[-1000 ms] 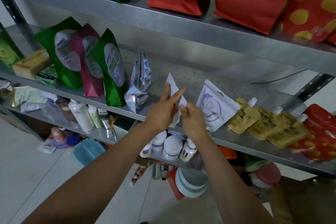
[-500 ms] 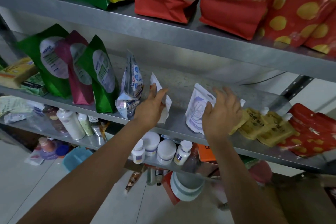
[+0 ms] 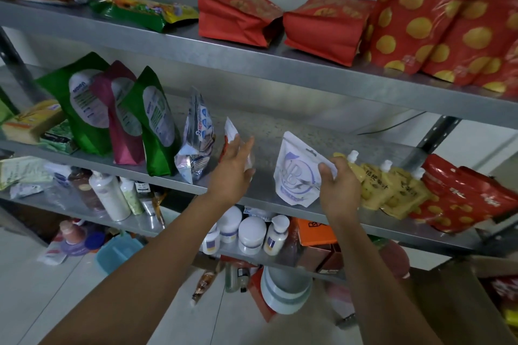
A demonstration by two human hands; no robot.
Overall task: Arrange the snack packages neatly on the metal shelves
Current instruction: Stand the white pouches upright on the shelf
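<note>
At the middle metal shelf (image 3: 269,143), your right hand (image 3: 340,190) pinches the upper corner of the white pouch (image 3: 297,173) — it stands just beside the yellow spouted pouches (image 3: 392,190). Your left hand (image 3: 232,173), fingers straight, touches a small white packet (image 3: 230,130) standing near the silver bag (image 3: 197,143).

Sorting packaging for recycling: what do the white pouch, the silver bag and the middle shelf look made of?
The white pouch: apparently matte plastic film, smooth, with a punched hang hole; possibly paper-faced. The silver bag: metallised film, crinkled and mirror-shiny. The middle shelf: sheet metal, probably galvanised steel, grey with a dull speckled sheen.
</note>
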